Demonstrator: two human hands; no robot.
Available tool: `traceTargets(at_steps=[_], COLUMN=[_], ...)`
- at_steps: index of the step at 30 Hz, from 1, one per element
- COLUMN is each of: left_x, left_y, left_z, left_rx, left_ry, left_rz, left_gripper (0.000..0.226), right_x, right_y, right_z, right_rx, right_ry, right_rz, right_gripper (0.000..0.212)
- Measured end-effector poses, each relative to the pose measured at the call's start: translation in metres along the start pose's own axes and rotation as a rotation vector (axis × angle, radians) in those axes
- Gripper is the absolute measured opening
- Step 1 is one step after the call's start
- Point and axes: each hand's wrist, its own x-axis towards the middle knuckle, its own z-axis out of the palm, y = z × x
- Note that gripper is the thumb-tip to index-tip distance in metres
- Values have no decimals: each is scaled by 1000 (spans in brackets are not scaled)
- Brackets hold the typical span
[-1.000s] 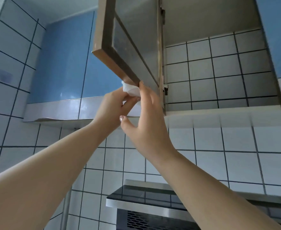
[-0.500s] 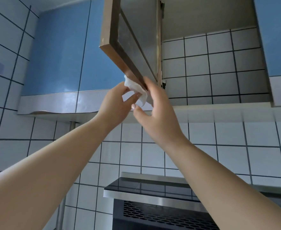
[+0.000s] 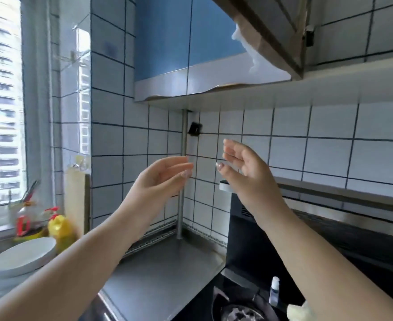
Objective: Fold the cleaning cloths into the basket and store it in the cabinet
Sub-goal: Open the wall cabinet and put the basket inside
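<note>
Head view: hands point(image 3: 204, 172) lowered, off cloth point(image 3: 251, 48).

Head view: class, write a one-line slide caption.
Both empty hands, left and right, hang open below the cabinet door, white cloth beside it.

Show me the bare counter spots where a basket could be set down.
The steel counter is bare between the corner pole and the black stove. The window side is crowded: white plates, yellow bottle. Both hands, left hand and right hand, are empty.
</note>
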Motion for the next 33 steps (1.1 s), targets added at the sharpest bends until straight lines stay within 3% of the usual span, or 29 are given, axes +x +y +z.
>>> traceTargets(at_steps=[2, 12, 18, 24, 33], left_x=[-38, -264, -400, -535, -706], left_y=[-2, 32, 105, 165, 261], left_z=[-5, -39, -50, -50, -41], left_rx=[27, 203, 354, 355, 369], left_ry=[39, 551, 807, 1216, 1604], left_rz=[-42, -321, -396, -395, -340], left_gripper=[39, 30, 41, 22, 11], right_x=[-21, -149, -237, -336, -480], right_y=[3, -32, -103, -197, -334], right_z=[12, 87, 140, 190, 233], right_rx=[50, 395, 585, 722, 835], right_ry=[-85, -582, -865, -1168, -1450], right_rz=[32, 121, 166, 102, 130], right_gripper=[44, 32, 41, 33, 27])
